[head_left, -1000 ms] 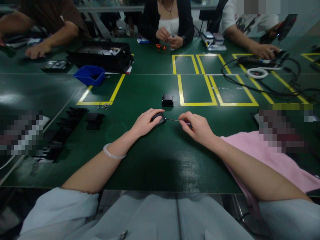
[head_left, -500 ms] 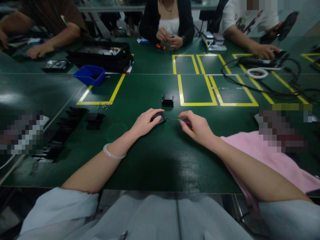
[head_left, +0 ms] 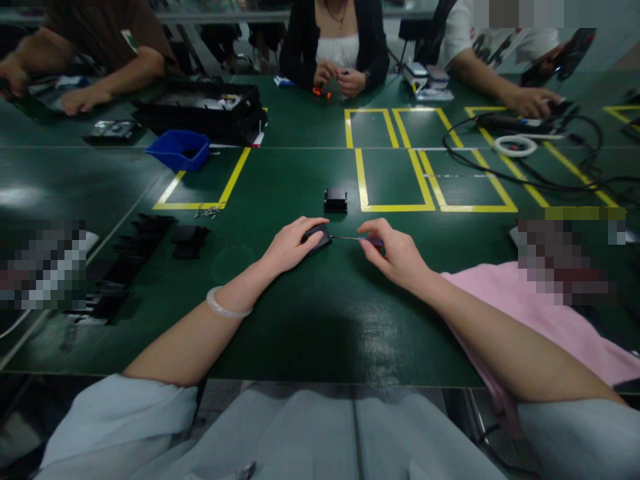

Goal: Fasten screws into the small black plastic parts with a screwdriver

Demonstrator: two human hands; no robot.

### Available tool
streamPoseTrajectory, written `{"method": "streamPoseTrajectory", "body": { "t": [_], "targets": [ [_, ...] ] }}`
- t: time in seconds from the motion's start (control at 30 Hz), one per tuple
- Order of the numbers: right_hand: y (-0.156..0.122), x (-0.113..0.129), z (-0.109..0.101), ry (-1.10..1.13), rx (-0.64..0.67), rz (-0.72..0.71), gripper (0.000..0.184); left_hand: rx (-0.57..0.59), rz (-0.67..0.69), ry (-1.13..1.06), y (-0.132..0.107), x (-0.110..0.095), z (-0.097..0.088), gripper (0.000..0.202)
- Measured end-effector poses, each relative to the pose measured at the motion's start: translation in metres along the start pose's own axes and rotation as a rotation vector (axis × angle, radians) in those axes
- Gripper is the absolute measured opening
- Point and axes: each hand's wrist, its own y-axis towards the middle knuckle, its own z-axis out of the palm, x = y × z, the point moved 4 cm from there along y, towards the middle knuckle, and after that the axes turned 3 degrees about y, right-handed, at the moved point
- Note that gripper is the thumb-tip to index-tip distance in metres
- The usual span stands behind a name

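- The left hand (head_left: 290, 245) lay just in front of the small black rectangular box (head_left: 335, 200), on the wearer's side. Its grip was closed over a small black rounded plastic piece (head_left: 320, 235), pressing it flat to the tabletop.
- The right hand (head_left: 397, 257), near the box and to its right, pinched a thin metal screwdriver with a purple handle (head_left: 350, 239). The grip was narrow, fingertips only, and the tip met the piece's right edge.
- Judged from this, the work went best with the shaft held level and in line with the hole, light turns from the fingertips, and firm downward pressure from the left hand so the piece could not spin.
- A slipped tip could have scratched the piece or pricked the left fingers.
- The dark green tabletop (head_left: 320, 320) was glossy and marked with yellow tape rectangles (head_left: 395, 208) right of the box.
- A blue plastic bin (head_left: 179, 150) and rows of black moulded parts (head_left: 125, 267) sat well left of the box, and a pink cloth (head_left: 525, 313) well to its right.
- Other people's hands worked beyond the box, at the far edge.
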Motion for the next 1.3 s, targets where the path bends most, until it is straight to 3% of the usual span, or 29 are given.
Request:
{"method": "streamPoseTrajectory", "body": {
  "t": [0.63,0.87,1.17,1.3],
  "targets": [
    [0.0012,-0.0004,0.0006,0.012,0.047,0.011,0.023,-0.009,0.020,-0.002,0.0004,0.0003,0.0004,0.048],
    [0.0010,0.0025,-0.0008,0.021,0.007,-0.009,0.022,-0.007,0.005,-0.008,0.0002,0.0003,0.0005,0.048],
    [0.0017,0.0002,0.0001,0.013,0.063,0.025,0.022,-0.009,0.011,0.001,0.0003,0.0020,0.0014,0.048],
    [0.0007,-0.0004,0.0011,0.036,0.012,0.005,0.020,-0.010,0.002,-0.002,0.0003,0.0016,0.0010,0.048]
  ]
}}
